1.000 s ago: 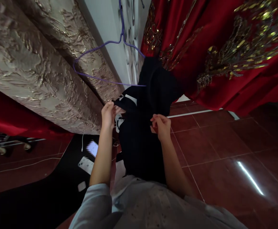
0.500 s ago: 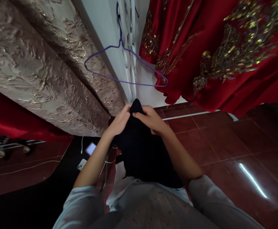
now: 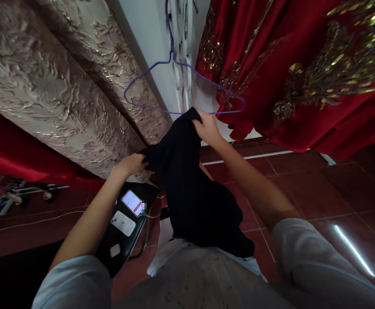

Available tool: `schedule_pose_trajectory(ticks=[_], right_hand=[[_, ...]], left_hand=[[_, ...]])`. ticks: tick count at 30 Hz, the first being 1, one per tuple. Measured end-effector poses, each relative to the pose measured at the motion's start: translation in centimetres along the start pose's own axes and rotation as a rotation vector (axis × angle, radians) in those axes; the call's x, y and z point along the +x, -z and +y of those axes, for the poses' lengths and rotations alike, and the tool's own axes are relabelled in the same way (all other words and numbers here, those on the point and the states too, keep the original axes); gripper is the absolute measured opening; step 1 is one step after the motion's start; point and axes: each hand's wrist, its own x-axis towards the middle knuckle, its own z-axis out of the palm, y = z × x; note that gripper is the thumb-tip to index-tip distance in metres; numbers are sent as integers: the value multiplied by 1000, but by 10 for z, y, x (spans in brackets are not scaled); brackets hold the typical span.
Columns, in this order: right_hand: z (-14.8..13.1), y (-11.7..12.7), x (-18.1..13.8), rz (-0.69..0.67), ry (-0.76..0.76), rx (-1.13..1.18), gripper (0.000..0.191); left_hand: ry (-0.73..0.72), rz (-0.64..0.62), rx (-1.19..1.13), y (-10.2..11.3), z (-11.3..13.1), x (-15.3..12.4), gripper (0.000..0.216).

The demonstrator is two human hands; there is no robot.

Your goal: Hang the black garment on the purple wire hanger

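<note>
A dark navy or black garment (image 3: 187, 184) hangs between my hands and drapes down toward my lap; its exact kind does not show. My left hand (image 3: 132, 166) is closed on its left edge, out to the side and lower. Higher up, my right hand (image 3: 207, 128) pinches the top corner of the cloth, thumb on the near side. Just behind that corner hangs a purple wire hanger (image 3: 171, 63), nothing on it. Its bottom bar passes behind the top of the cloth.
Beige textured fabric (image 3: 61, 86) hangs at left, red sequined cloth (image 3: 258, 64) at right. Between them is a white metal lattice (image 3: 182, 56). On a black bench (image 3: 105, 253) lie a lit phone (image 3: 132, 201) and a white phone-like object (image 3: 123, 223). The floor (image 3: 300, 189) is red tile.
My hands have moved apart: the left went left and down, the right went up and slightly right. The garment is now spread between them, its top corner raised to the hanger's bottom bar.
</note>
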Motion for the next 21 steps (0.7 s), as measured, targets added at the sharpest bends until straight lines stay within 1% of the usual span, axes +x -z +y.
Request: schedule_pose_trajectory(ticks=[1,2,4,6,7,9,10,12,14,16,17,18,20,21], right_hand=[[-2,10,-2,28,-2,-12,25],[-5,21,-3,59,0,-27,20],[-13,45,-3,110,-9,-59,11],[-22,64,-1,148,-40,-86,14],[-26,72,0,165,-58,-99,19],[-32,80,-1,192,-92,-110,28],[-33,81,-3,195,-107,-104,31],[-35,78,-9,168,-138,-71,34],[-38,72,-17,122,-150,-24,30],[-42,69,-23,92,-118,-5,18],[-45,71,-24,104,-89,-14,11],[-48,76,-25,133,-59,-35,13],[-52,95,-22,258,-9,-92,36],[-53,108,-19,332,4,-120,44]], left_hand=[[7,37,-21,2,-4,-3,21],[6,110,-54,6,-9,-5,23],[-1,315,-136,21,-15,-8,25],[3,518,-215,44,-18,-8,25],[4,574,-254,57,-17,-6,24],[-29,622,-350,81,-8,1,22],[-78,646,-413,92,0,4,20],[-225,703,-516,110,21,10,18],[-391,786,-550,121,44,14,22],[-508,843,-498,129,63,15,35],[-534,858,-456,132,69,15,38],[-539,862,-414,135,74,14,37],[-501,854,-349,141,76,14,30],[-475,850,-333,144,74,14,26]])
